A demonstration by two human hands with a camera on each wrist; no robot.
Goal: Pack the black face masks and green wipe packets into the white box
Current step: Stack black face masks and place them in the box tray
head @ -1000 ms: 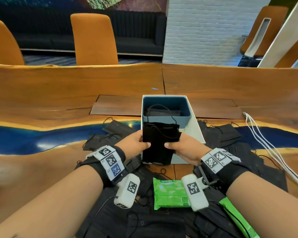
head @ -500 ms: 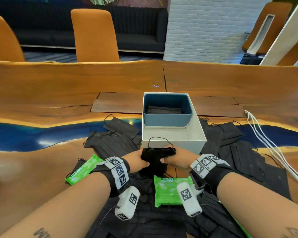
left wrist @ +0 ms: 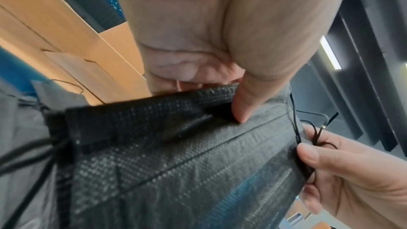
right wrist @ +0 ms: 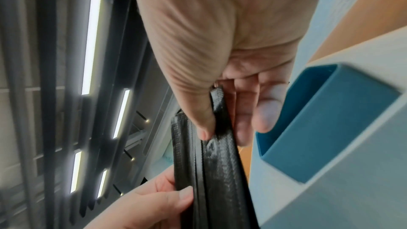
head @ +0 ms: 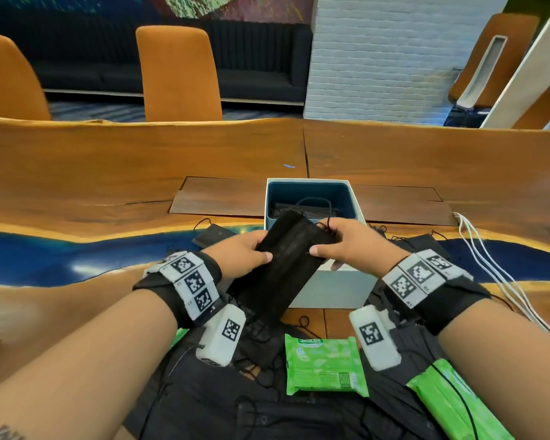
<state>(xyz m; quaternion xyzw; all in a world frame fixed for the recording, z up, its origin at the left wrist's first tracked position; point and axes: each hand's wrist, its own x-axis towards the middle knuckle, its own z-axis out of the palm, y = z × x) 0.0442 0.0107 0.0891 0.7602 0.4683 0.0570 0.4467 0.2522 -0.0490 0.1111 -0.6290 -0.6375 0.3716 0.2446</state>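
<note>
Both hands hold a stack of black face masks (head: 283, 265) tilted in the air in front of the white box (head: 331, 289). My left hand (head: 245, 254) pinches its left edge, thumb on top (left wrist: 242, 109). My right hand (head: 343, 246) pinches the right edge (right wrist: 211, 128) and the ear loops. The box has a blue insert (head: 308, 195) with black masks (head: 305, 209) lying inside. A green wipe packet (head: 326, 365) lies on the table below my hands; another green packet (head: 454, 404) sits at lower right.
Loose black masks (head: 267, 408) cover the table around the box, with more masks (head: 213, 235) at its left. White cables (head: 496, 268) run along the right. A sliver of green packet (head: 178, 336) shows under my left wrist. Orange chairs (head: 178, 74) stand behind the table.
The hands picked up a mask stack from the table in front of the box and lifted it up toward the box opening, now tilted.
</note>
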